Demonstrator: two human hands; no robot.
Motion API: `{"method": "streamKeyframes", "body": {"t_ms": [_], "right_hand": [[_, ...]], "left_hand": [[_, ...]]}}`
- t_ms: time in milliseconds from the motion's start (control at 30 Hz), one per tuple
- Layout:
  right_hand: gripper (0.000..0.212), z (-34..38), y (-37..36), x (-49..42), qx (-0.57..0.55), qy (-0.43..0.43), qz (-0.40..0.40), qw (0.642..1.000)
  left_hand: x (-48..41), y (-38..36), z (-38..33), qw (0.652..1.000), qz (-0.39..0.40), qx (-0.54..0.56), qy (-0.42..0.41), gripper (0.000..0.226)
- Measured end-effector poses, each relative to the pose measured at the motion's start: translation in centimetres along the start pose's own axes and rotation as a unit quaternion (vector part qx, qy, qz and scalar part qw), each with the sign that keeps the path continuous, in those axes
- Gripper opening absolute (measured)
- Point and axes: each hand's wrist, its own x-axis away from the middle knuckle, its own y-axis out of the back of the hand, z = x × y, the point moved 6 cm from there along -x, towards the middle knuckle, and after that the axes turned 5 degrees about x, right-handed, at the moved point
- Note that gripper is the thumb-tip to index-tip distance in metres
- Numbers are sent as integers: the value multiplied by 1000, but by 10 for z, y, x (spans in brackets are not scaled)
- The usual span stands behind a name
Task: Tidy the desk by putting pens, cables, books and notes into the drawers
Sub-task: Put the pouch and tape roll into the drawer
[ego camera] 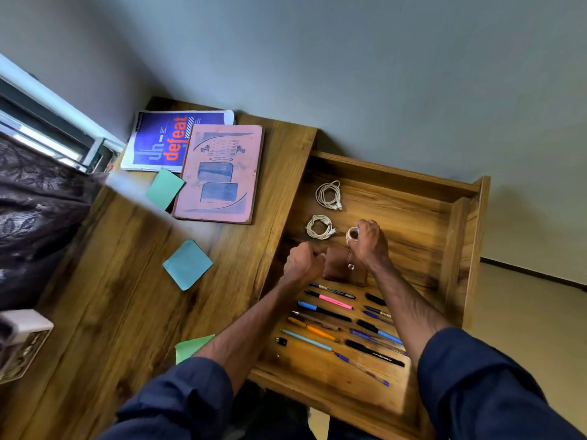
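Head view: on the table [127, 281] at the left lie a blue book [158, 144], a pink book [219, 173] and green notes [187, 264], not put away yet. Next is the open drawer [457, 236], with two white cables [319, 227] and rows of pens [330, 301] inside. The left hand [301, 262] is a fist; I cannot tell if it holds anything. The right hand [370, 241] pinches a small white coil [352, 233]. Let go carelessly, the coil might spring open and tangle with the cables.
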Motion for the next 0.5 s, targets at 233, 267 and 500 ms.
{"method": "streamKeyframes", "body": {"t_ms": [233, 267, 500], "right_hand": [[66, -7, -10, 1, -28, -14, 4, 1000], [70, -7, -8, 5, -41, -23, -3, 999], [51, 33, 13, 77, -108, 4, -124, 986]], "left_hand": [[3, 8, 27, 999, -31, 4, 7, 16], [5, 10, 28, 999, -37, 6, 3, 17], [31, 24, 34, 996, -51, 51, -54, 21]]}}
